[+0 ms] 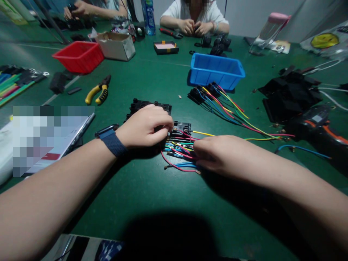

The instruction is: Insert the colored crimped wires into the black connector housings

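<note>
My left hand (145,125), with a blue watch band on the wrist, is curled shut on a small black connector block (181,128) lying on the green table (152,188). Behind it lies a larger black slotted housing (150,106). Short coloured wires (181,148) in red, blue, yellow and green fan out from the block. My right hand (217,154) lies knuckles up over these wires, its fingers pinched on them. A yellow wire (203,133) runs off to the right.
A blue bin (216,70) stands beyond a second wired connector (206,95). Yellow-handled pliers (98,92), a red bin (78,56) and a cardboard box (116,45) lie at left. A power screwdriver (318,127) and black parts (288,94) sit right. Two people work at the far edge.
</note>
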The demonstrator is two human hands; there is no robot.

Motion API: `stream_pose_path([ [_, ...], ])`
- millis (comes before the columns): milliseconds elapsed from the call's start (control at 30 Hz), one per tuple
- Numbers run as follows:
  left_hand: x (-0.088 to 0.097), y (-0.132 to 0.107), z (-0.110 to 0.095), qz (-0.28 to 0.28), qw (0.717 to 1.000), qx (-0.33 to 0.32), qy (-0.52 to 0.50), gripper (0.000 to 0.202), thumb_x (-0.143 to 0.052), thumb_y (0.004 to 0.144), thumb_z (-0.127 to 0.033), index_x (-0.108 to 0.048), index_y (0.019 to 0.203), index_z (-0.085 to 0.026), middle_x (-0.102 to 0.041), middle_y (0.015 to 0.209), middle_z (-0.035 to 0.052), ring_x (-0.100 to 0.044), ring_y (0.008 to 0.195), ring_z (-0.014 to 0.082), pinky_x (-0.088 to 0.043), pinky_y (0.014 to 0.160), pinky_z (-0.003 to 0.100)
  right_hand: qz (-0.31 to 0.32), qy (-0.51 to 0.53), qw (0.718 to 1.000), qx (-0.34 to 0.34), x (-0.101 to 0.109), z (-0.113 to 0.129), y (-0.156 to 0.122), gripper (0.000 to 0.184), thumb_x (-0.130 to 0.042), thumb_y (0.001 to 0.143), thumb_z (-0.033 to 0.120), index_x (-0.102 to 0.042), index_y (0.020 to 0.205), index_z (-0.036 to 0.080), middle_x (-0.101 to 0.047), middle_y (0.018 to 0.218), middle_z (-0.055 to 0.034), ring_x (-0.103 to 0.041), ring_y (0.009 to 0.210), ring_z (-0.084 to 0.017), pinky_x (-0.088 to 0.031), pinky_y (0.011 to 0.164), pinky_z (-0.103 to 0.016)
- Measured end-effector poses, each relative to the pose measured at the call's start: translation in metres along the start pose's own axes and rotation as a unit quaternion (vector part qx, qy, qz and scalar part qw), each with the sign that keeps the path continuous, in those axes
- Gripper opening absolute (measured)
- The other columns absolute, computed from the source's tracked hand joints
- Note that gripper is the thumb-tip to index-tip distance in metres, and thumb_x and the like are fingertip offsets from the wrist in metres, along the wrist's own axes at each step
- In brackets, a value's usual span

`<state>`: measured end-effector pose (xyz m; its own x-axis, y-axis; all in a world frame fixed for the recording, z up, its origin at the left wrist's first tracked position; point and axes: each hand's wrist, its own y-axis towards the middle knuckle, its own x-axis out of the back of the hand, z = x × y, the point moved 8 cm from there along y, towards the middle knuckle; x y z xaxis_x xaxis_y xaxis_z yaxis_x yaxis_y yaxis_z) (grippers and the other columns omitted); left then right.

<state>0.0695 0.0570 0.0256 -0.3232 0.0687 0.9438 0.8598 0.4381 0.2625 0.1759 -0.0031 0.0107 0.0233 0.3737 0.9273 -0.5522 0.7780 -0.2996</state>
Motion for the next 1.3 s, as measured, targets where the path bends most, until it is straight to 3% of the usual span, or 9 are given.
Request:
stream_pose_path([
  [300, 0.000, 0.000, 0.000, 0.005, 1.000, 0.006, 0.001, 0.021, -0.041, 0.080, -0.022, -0.061, 0.078, -0.017, -0.065, 0.078, 0.0048, -0.055, 0.076, 0.0181, -0.038, 0.074, 0.032, -0.005, 0.171, 0.985, 0.003, 0.015, -0.008, -0.005, 0.009, -0.055, 0.078, 0.024, -0.055, 0.071, 0.019, -0.053, 0.059, 0.0030, -0.043, 0.051, -0.009, -0.030, 0.047, -0.022],
  [467, 0.000, 0.000, 0.000, 0.004, 1.000, 0.009, 0.003, 0.020, -0.041, 0.080, -0.022, -0.061, 0.078, -0.017, -0.064, 0.078, 0.0052, -0.054, 0.075, 0.0182, -0.038, 0.072, 0.032, -0.102, 0.327, 0.938, -0.048, 0.033, -0.024, -0.007, 0.009, -0.058, 0.077, 0.024, -0.054, 0.071, 0.019, -0.053, 0.062, 0.0029, -0.047, 0.055, -0.010, -0.037, 0.051, -0.023],
  [567, 0.001, 0.000, 0.000, 0.003, 1.000, 0.007, -0.001, 0.020, -0.042, 0.079, -0.021, -0.061, 0.078, -0.017, -0.064, 0.078, 0.0053, -0.054, 0.075, 0.0184, -0.038, 0.072, 0.032, -0.189, 0.383, 0.901, -0.077, 0.044, -0.038, -0.010, 0.010, -0.061, 0.075, 0.027, -0.055, 0.072, 0.020, -0.053, 0.062, 0.0027, -0.046, 0.053, -0.010, -0.036, 0.048, -0.024],
  [633, 0.000, 0.000, 0.001, 0.005, 1.000, 0.007, -0.002, 0.019, -0.042, 0.079, -0.021, -0.061, 0.078, -0.017, -0.064, 0.078, 0.0054, -0.055, 0.075, 0.0187, -0.038, 0.072, 0.032, -0.236, 0.404, 0.879, -0.088, 0.049, -0.046, -0.013, 0.011, -0.062, 0.075, 0.028, -0.056, 0.073, 0.020, -0.051, 0.061, 0.0033, -0.044, 0.051, -0.009, -0.033, 0.047, -0.024],
  [800, 0.000, 0.000, 0.001, 0.006, 1.000, 0.007, 0.000, 0.020, -0.042, 0.079, -0.021, -0.061, 0.078, -0.017, -0.064, 0.079, 0.0053, -0.055, 0.076, 0.0189, -0.038, 0.073, 0.032, -0.286, 0.440, 0.846, -0.094, 0.051, -0.055, -0.015, 0.008, -0.061, 0.077, 0.026, -0.055, 0.074, 0.021, -0.048, 0.058, 0.0044, -0.041, 0.048, -0.010, -0.031, 0.045, -0.025],
  [967, 0.000, 0.000, 0.001, 0.006, 1.000, 0.010, 0.003, 0.020, -0.041, 0.080, -0.022, -0.060, 0.079, -0.018, -0.064, 0.079, 0.0048, -0.055, 0.076, 0.0184, -0.038, 0.073, 0.032, -0.415, 0.428, 0.801, -0.056, 0.070, -0.057, -0.031, 0.008, -0.059, 0.079, 0.023, -0.052, 0.076, 0.022, -0.049, 0.066, 0.0039, -0.041, 0.050, -0.009, -0.030, 0.046, -0.024],
  [1033, 0.000, 0.001, 0.000, 0.006, 1.000, 0.009, 0.003, 0.020, -0.041, 0.080, -0.023, -0.060, 0.078, -0.018, -0.064, 0.078, 0.0047, -0.055, 0.075, 0.0183, -0.038, 0.073, 0.032, -0.397, 0.412, 0.819, -0.050, 0.071, -0.054, -0.030, 0.009, -0.061, 0.077, 0.023, -0.052, 0.076, 0.022, -0.050, 0.067, 0.0036, -0.041, 0.052, -0.009, -0.030, 0.047, -0.024],
  [1200, 0.000, 0.001, 0.001, 0.012, 1.000, 0.016, 0.006, 0.021, -0.040, 0.079, -0.023, -0.061, 0.078, -0.018, -0.064, 0.077, 0.0045, -0.055, 0.075, 0.0181, -0.039, 0.074, 0.032, -0.184, 0.268, 0.945, -0.022, 0.045, -0.033, -0.008, 0.005, -0.058, 0.078, 0.024, -0.055, 0.080, 0.021, -0.054, 0.068, 0.0026, -0.046, 0.058, -0.011, -0.035, 0.051, -0.024],
  [1300, 0.000, 0.001, 0.001, 0.012, 1.000, 0.017, 0.004, 0.021, -0.040, 0.079, -0.023, -0.061, 0.078, -0.018, -0.064, 0.077, 0.0044, -0.055, 0.075, 0.0182, -0.039, 0.074, 0.032, -0.140, 0.140, 0.980, 0.028, 0.038, -0.019, -0.004, 0.005, -0.054, 0.079, 0.018, -0.058, 0.083, 0.019, -0.060, 0.079, -0.0014, -0.050, 0.067, -0.012, -0.037, 0.060, -0.025],
])
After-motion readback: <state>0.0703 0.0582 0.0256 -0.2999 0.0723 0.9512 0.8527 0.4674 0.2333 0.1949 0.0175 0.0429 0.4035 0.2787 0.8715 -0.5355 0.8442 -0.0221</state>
